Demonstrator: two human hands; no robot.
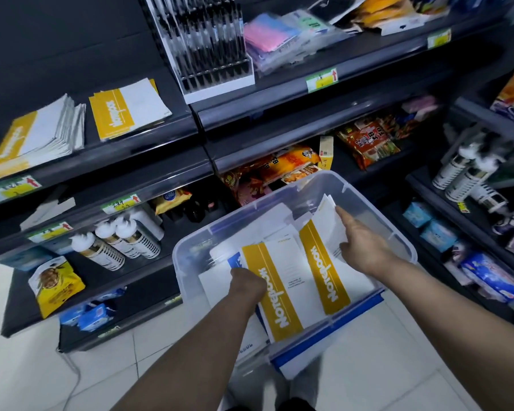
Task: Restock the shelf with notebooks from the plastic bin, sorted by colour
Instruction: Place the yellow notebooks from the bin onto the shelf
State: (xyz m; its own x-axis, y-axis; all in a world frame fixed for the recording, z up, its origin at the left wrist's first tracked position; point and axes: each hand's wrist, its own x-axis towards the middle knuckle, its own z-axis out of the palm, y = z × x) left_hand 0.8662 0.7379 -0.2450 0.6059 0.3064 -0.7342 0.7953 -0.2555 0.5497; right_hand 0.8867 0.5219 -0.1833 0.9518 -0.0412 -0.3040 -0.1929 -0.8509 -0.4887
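Plastic bin (250, 209): yellow-banded notebook (279, 295) inside is being gripped by left hand (247, 283); leaning white notebooks (327, 222) are being touched by right hand (365, 250), grasp unclear. Risk: blue notebook (234, 261) beneath being dragged along, missorted.

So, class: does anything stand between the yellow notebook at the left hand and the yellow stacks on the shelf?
Nothing visible does. The left hand grips the yellow notebook in the bin; only the bin's wall, then open air, lies before the yellow stacks.
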